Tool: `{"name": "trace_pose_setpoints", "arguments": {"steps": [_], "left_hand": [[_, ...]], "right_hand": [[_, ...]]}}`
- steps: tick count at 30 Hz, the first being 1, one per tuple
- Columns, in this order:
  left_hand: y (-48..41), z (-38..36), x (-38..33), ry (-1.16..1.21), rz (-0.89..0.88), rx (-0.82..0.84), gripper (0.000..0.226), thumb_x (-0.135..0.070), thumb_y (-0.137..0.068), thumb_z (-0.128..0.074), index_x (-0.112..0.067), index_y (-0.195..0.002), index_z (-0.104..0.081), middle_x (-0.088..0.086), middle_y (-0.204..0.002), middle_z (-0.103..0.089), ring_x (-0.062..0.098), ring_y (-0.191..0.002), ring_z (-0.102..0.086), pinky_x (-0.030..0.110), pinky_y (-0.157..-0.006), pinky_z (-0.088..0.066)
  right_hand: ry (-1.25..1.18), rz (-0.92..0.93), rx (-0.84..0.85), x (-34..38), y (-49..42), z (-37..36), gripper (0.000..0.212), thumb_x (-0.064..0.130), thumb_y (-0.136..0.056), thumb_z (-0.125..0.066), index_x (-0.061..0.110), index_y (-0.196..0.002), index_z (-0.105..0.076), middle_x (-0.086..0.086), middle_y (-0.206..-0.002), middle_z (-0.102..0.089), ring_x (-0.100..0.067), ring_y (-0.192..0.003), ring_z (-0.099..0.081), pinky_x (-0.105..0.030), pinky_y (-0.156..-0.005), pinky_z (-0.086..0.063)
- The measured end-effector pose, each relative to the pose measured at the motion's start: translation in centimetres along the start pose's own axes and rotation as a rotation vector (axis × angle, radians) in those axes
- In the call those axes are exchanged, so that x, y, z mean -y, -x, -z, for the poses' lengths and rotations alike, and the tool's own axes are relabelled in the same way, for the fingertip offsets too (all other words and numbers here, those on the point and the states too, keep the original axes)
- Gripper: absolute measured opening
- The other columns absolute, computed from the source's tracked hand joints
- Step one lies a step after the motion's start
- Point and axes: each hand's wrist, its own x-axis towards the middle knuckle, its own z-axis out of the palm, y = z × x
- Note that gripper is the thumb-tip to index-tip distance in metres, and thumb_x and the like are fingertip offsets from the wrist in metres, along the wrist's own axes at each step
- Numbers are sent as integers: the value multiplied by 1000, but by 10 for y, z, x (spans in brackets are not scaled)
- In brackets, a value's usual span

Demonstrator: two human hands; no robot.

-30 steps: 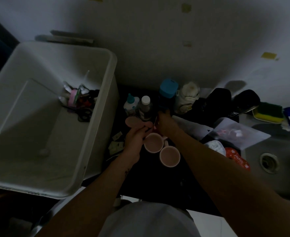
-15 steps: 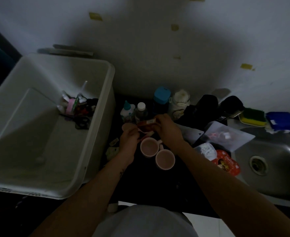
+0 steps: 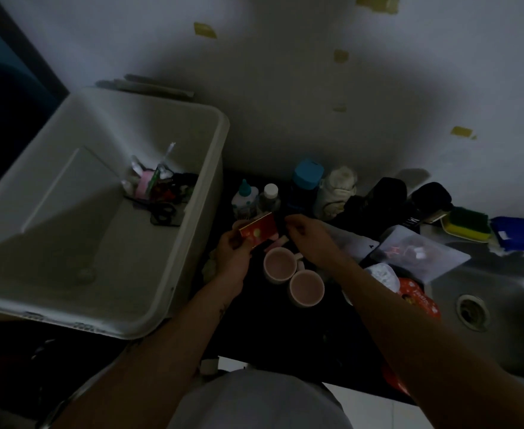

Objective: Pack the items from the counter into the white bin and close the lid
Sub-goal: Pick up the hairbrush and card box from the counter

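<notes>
the two pink cups (image 3: 293,274) stand untouched near the front of the dark table (image 3: 273,342), touching each other. just past them, our left hand (image 3: 232,257) now has its fingers (image 3: 223,243) clamped on a small red box (image 3: 259,232), which half a second ago sat between both hands. our right hand (image 3: 311,239) has come off it and hovers just beside, fingers loosely curled with nothing clearly in them. so the box looks ready to swing left into the white bin (image 3: 189,274), which sits at the table's left edge, lid off and out of sight. farther back, the bottles (image 3: 259,198) and blue-capped jar (image 3: 307,178) wait along the wall, still to be packed.
</notes>
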Motion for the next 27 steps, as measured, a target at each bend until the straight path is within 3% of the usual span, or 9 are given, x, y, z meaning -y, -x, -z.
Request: {"name": "trace_pose_setpoints", "arguments": {"steps": [3,8,11,14,16,18,21,24,27], "left_hand": [[-3,5,7,-56,52,-49,40,-24,-88,-70,-19,-124,-54,0,-116,-65,18,-99,-65,24,-74,-52],[-7,5,14,-91,49,-118,36,-21,-89,-66,-11,-122,-57,9,-110,-69,15,-85,-66,17,-57,-48],[-9,5,17,-41,87,-148,37,-16,-90,-65,-7,-124,-54,11,-111,-68,13,-78,-63,22,-60,-48],[-7,6,21,-28,95,-144,36,-13,-91,-63,-7,-125,-54,10,-109,-68,12,-75,-61,23,-62,-48],[-7,7,23,-25,94,-129,33,-13,-92,-62,-9,-123,-55,6,-103,-67,11,-75,-61,22,-62,-48],[-7,8,24,-25,95,-120,30,-14,-91,-62,-11,-121,-56,2,-98,-67,11,-76,-61,23,-62,-48],[-9,8,24,-18,102,-109,18,-12,-91,-62,-18,-108,-58,2,-95,-67,12,-76,-61,26,-66,-49],[-12,8,25,-9,113,-113,17,-12,-91,-61,-20,-105,-58,-2,-90,-67,12,-76,-62,26,-66,-49],[-12,9,25,5,117,-120,20,-11,-91,-61,-18,-109,-57,-2,-90,-66,12,-75,-61,26,-66,-49]], "right_hand": [[87,-44,48,-6,-12,-3,37,6,-97,-39,10,-129,-56,-7,-123,-63,-23,-111,-61,-35,-94,-50],[235,-117,225,-10,-38,-10,38,3,-93,-40,11,-124,-59,-6,-122,-62,-27,-113,-59,-34,-93,-49],[346,-151,290,-10,-51,-12,36,8,-95,-45,9,-129,-57,-10,-133,-57,-28,-116,-56,-29,-90,-45],[366,-174,426,-20,-64,-21,30,14,-98,-46,4,-122,-62,-10,-131,-59,-26,-111,-57,-29,-89,-48],[411,-190,472,-28,-70,-25,29,21,-97,-50,6,-116,-65,-9,-125,-63,-25,-110,-59,-36,-97,-48],[390,-175,481,-34,-75,-27,26,22,-93,-58,6,-111,-67,-8,-112,-65,-26,-103,-61,-41,-95,-51],[369,-157,461,-31,-78,-28,20,30,-88,-67,13,-98,-67,-2,-99,-67,-20,-90,-62,-36,-85,-52],[365,-192,479,-27,-78,-27,28,33,-89,-66,12,-108,-67,-7,-113,-67,-22,-99,-62,-37,-91,-52],[485,-124,540,-19,-72,-26,36,21,-96,-54,3,-126,-56,-15,-132,-56,-32,-118,-53,-39,-104,-42]]}}
